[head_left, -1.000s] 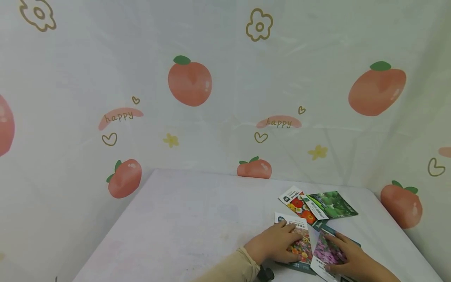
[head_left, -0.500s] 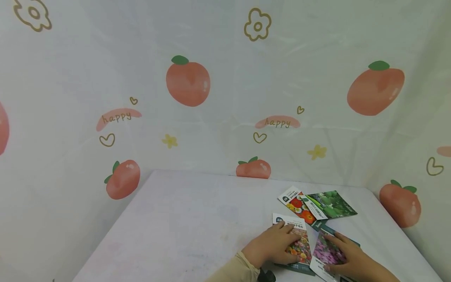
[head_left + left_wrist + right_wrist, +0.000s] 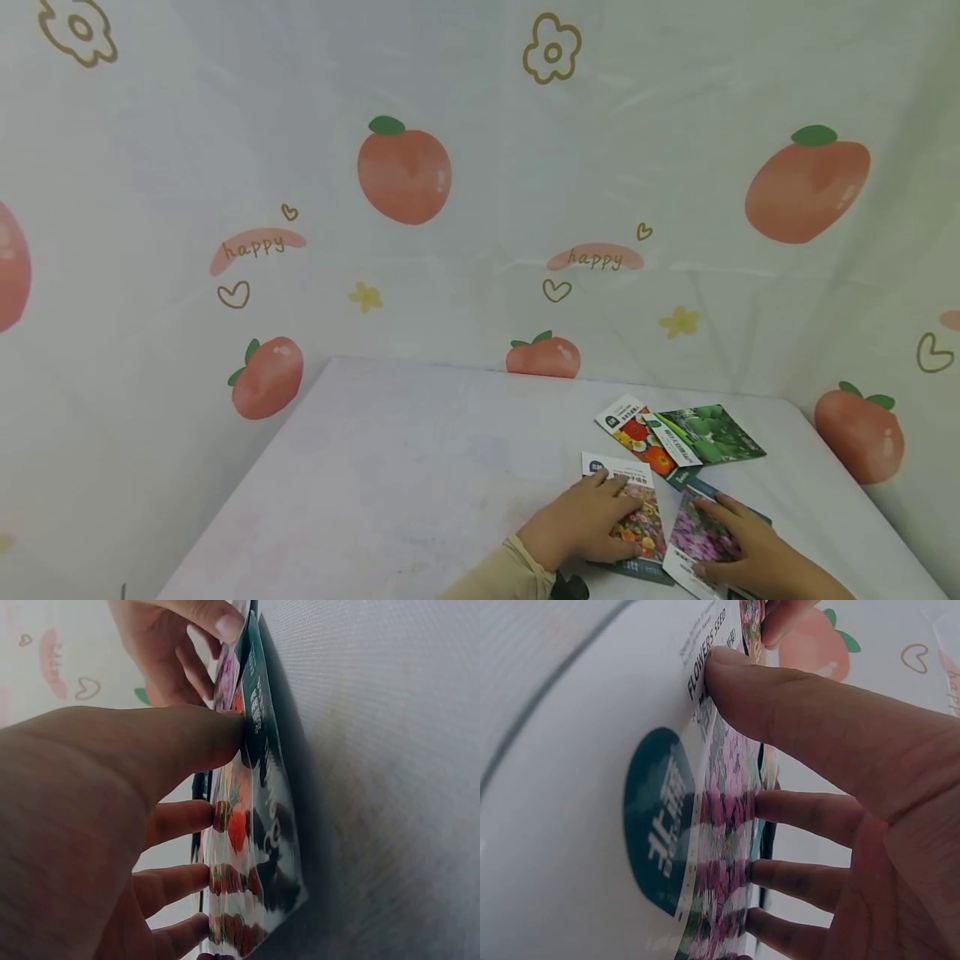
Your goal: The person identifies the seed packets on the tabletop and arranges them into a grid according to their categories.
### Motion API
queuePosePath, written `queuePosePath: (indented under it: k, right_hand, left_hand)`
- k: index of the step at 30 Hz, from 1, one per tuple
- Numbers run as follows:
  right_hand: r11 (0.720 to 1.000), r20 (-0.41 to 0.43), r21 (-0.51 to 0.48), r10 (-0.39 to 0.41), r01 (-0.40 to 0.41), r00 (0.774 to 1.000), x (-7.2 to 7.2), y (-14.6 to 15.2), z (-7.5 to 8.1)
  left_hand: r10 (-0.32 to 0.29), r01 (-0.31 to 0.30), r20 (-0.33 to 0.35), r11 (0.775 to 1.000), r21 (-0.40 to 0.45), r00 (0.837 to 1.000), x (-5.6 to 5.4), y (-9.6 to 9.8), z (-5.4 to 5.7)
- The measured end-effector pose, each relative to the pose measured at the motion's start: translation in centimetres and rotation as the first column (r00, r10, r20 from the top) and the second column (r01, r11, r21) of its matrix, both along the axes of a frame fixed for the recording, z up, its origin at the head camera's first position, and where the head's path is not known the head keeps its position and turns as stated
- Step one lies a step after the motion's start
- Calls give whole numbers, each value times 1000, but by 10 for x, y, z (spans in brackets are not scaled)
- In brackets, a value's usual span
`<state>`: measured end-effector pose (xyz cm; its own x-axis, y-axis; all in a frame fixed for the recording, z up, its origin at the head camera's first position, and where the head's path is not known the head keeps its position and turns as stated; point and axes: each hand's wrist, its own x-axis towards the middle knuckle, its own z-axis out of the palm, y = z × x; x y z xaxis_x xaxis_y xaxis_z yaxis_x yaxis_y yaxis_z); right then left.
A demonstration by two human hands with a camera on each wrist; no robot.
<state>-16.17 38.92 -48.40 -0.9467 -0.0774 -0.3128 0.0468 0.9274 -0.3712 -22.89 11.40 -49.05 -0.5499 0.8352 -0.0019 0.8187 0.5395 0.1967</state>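
My left hand (image 3: 583,518) rests with spread fingers on a seed packet (image 3: 641,529) printed with red and orange flowers. In the left wrist view, its thumb and fingertips touch the face of that packet (image 3: 238,825). Beside it, my right hand (image 3: 757,546) lies on another seed packet (image 3: 699,533) with purple flowers, whose lower end is white. The right wrist view has the thumb on the white part of the purple packet (image 3: 727,780) and the fingers on the flower picture. A dark green packet edge shows beneath the right hand's packet.
Behind the hands, a packet with red and orange blooms (image 3: 633,429) lies partly under a green-pictured packet (image 3: 712,433). They rest on a white-covered table (image 3: 405,467). A white curtain with printed peaches (image 3: 405,175) stands behind the table.
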Motion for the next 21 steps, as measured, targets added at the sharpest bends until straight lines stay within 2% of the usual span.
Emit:
queuePosePath:
  k: [13, 21]
  right_hand:
    - [1000, -6, -3, -6, 6, 1000, 1, -1, 2]
    - [1000, -14, -7, 11, -11, 1000, 1, 0, 0]
  left_hand:
    - [21, -21, -10, 1000, -2, 1000, 6, -5, 8]
    - [22, -22, 15, 1000, -3, 1000, 7, -8, 9]
